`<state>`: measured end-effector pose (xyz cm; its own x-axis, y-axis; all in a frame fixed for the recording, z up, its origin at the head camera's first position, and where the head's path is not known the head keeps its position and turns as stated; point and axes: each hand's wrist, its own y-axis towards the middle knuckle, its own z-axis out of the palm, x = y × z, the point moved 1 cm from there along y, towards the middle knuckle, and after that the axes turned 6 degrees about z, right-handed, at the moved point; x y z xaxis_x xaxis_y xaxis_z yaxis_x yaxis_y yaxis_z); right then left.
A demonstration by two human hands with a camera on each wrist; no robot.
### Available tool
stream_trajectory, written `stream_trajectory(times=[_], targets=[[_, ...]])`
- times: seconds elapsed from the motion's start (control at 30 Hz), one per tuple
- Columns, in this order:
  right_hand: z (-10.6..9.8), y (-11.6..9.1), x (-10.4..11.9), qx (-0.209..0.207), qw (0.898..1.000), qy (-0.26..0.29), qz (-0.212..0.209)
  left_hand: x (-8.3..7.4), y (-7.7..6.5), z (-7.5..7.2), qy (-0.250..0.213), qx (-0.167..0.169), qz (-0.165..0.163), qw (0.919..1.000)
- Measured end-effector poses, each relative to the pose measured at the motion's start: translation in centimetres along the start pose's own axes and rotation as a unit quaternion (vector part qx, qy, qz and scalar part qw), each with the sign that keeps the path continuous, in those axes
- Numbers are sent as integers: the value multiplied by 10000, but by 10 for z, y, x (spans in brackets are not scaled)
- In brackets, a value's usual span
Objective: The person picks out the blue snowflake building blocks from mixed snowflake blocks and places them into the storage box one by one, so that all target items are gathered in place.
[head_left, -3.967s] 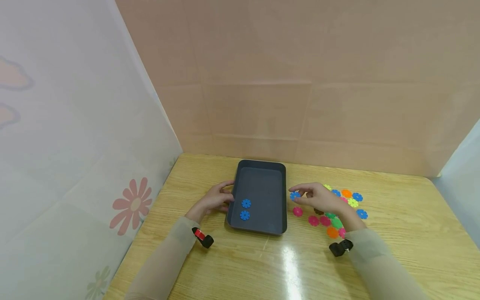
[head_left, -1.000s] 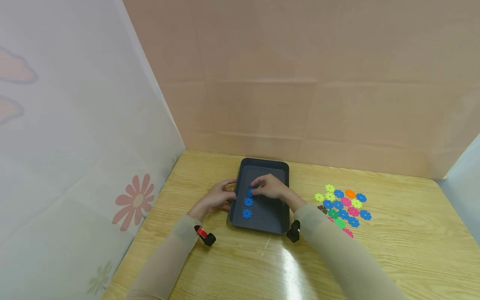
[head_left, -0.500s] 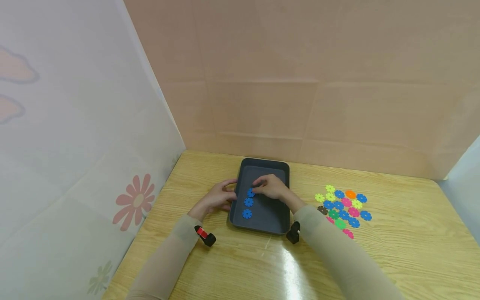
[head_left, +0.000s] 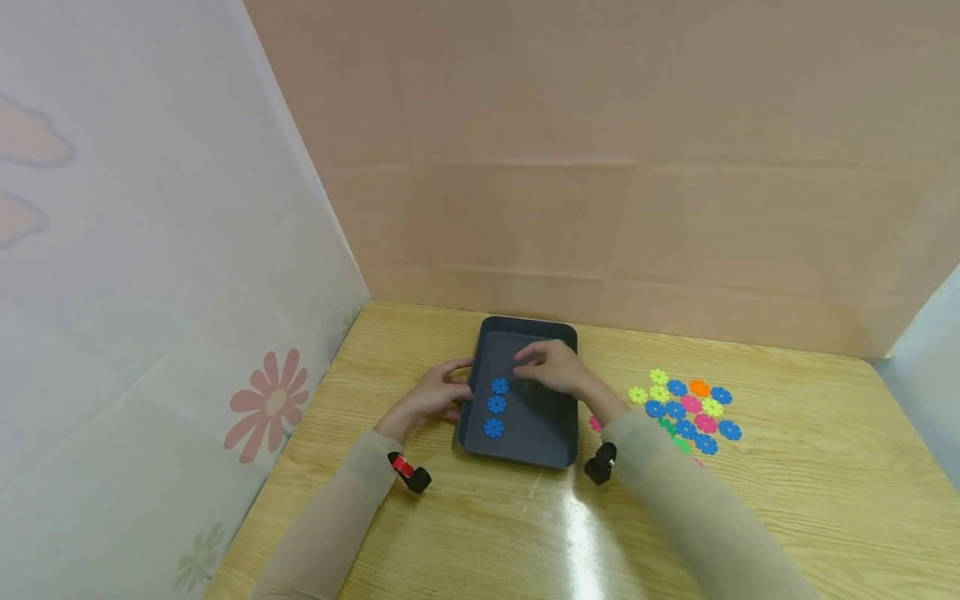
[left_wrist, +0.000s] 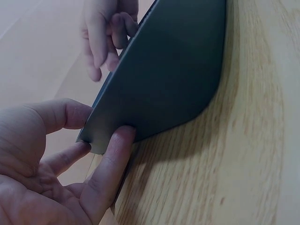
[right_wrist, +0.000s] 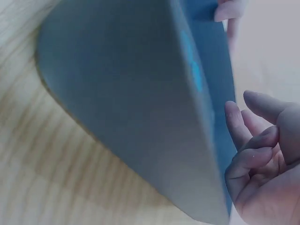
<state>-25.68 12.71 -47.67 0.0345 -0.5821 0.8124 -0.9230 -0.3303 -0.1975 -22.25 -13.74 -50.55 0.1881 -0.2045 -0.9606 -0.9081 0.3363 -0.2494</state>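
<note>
A dark grey rectangular tray [head_left: 540, 425] lies on the table, with three blue notched plastic discs [head_left: 497, 404] in a column along its left side. My left hand [head_left: 429, 395] holds the tray's left side. In the left wrist view its thumb and fingers meet the tray's rim and outer wall. Over the tray, up and right of the farthest blue disc, hovers my right hand [head_left: 553, 367]. Its fingers are loosely bent, and nothing shows between them in the right wrist view.
To the tray's right lie several loose discs: blue [head_left: 686, 428], yellow [head_left: 658, 377], pink [head_left: 706, 423], green [head_left: 667, 427] and orange [head_left: 699, 388]. My right forearm covers part of that group. Papered walls stand behind and to the left of the wooden table [head_left: 480, 533].
My right hand brought a third blue disc from the right into the tray. It has since let go and moved slightly up and right. The left hand stays at the tray.
</note>
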Motion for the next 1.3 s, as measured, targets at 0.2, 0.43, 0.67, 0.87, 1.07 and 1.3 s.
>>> stream_trajectory(times=[0.2,0.43,0.67,0.87,1.07,1.3], targets=[[-14,-11,6,82,9999,4,-141,1,0,-1,-75,8,-2,10000],[-32,-26,5,162,9997,-30,-167,1,1,-1,-115,11,-29,9999],[-49,-39,-4,113,9998,-158,-89,3,2,-3,-99,60,3,9999],[-65,-48,-19,99,9997,-210,-59,4,2,-4,-86,40,-23,10000],[-79,-59,-32,27,9994,-310,152,4,2,-5,-55,34,-39,10000],[-101,-73,-52,-162,9986,-273,427,4,2,-5,-45,56,26,10000]])
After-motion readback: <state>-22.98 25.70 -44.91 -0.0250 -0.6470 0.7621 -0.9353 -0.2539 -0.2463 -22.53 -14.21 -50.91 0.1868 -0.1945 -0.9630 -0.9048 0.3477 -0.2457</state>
